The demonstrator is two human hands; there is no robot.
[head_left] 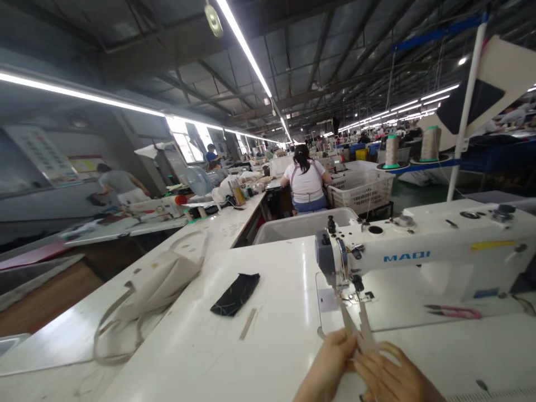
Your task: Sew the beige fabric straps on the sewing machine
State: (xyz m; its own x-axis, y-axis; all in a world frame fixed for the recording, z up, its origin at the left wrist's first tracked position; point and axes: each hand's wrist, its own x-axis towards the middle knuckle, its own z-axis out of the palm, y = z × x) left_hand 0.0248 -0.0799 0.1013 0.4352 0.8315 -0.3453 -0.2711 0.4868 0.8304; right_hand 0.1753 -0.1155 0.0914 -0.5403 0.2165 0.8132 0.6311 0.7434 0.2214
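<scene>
Fingertips of your left hand (329, 360) are pinched on the beige strips (367, 332), thumb against finger. Your right hand (391, 374) sits bunched against it, fingers clamped on the lower ends; overlap hides which strip each hand has. Two-handed hold probably keeps narrow stock aligned. Strips point away from you, far ends splayed, just this side of the presser foot (357, 283) on the sewing machine (435, 237); can't tell if either tip is under it.

Pink-handled snips (469, 312) lie right of the needle, likely parked for the right hand. Left of the needle, a black cloth piece (235, 295) and a loose beige scrap (248, 324) lie on the white table (285, 346), clear of the needle but reachable, I'd guess. Further left, a beige bag-like piece (167, 279) slumps, strap looped your way.

Thread spools (392, 153) stand high by the pole, presumably so thread pulls off freely. Past the table edge, a white bin (288, 228) sits between you and a co-worker (307, 181) facing away.
</scene>
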